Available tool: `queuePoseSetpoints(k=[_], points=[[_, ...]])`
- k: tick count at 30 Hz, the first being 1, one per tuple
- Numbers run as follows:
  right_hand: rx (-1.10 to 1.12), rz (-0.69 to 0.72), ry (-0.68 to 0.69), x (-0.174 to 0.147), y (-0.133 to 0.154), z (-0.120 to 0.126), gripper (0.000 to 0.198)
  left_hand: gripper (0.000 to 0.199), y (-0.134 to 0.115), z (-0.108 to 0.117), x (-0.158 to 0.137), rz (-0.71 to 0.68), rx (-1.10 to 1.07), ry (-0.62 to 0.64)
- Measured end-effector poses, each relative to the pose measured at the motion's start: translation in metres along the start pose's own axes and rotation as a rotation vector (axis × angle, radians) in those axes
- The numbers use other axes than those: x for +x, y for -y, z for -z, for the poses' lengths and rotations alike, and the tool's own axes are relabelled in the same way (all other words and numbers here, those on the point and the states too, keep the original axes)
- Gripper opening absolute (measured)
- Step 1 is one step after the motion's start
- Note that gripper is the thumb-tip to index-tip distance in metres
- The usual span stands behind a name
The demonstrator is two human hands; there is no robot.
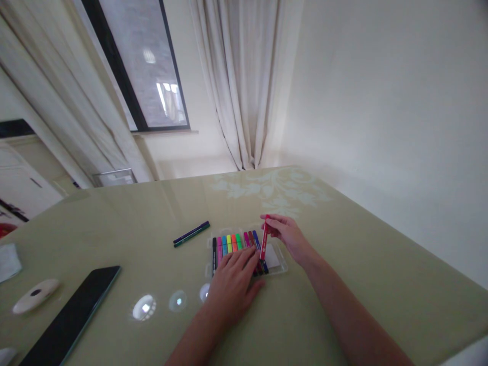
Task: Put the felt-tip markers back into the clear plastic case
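A clear plastic case (282, 265) lies on the table with several coloured markers (229, 243) side by side in it. Its right end shows a bare section. My right hand (286, 233) pinches a red marker (264, 244) near its upper end, tilted over the case beside a blue marker (255, 238). My left hand (239, 277) rests flat over the lower part of the markers, fingers stretched out and hiding some of them. Its fingertips are close to the lower end of the red marker; whether they touch it I cannot tell.
Two dark markers (191, 234) lie together left of the case. A black tablet-like slab (72, 315) and a white oval object (36, 296) are at the table's left. A wall (389, 142) borders the right edge; curtains (244, 76) hang behind.
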State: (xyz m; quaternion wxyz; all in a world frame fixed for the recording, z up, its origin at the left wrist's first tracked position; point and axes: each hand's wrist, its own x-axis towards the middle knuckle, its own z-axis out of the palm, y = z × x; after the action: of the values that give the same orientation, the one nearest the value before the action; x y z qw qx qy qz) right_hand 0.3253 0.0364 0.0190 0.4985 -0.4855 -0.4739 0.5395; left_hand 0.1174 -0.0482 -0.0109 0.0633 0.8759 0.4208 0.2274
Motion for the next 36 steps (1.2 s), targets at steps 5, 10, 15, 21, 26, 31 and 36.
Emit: queuePoseSetpoints(k=[5, 10, 15, 21, 26, 31, 36], points=[[-0.340, 0.019, 0.154, 0.006, -0.011, 0.011, 0.029, 0.053, -0.001, 0.004, 0.000, 0.076, 0.068, 0.007], [-0.476, 0.055, 0.169, 0.001, -0.016, 0.000, 0.023, 0.057, -0.004, 0.009, 0.003, 0.026, 0.073, 0.053], [-0.447, 0.010, 0.111, -0.002, -0.015, -0.010, 0.024, 0.044, -0.010, 0.010, 0.005, -0.031, 0.084, 0.079], [-0.561, 0.150, 0.051, -0.002, -0.017, -0.011, 0.018, 0.045, -0.009, 0.004, 0.004, -0.061, 0.134, 0.057], [-0.613, 0.163, 0.034, -0.002, -0.018, -0.010, 0.018, 0.046, -0.007, 0.000, 0.003, -0.061, 0.138, 0.048], [-0.721, 0.220, 0.058, -0.005, -0.015, -0.012, 0.006, 0.047, -0.008, -0.001, 0.003, -0.057, 0.122, 0.062], [-0.802, 0.211, 0.064, -0.006, -0.013, -0.012, 0.010, 0.046, -0.013, 0.000, 0.003, -0.023, 0.127, 0.070]])
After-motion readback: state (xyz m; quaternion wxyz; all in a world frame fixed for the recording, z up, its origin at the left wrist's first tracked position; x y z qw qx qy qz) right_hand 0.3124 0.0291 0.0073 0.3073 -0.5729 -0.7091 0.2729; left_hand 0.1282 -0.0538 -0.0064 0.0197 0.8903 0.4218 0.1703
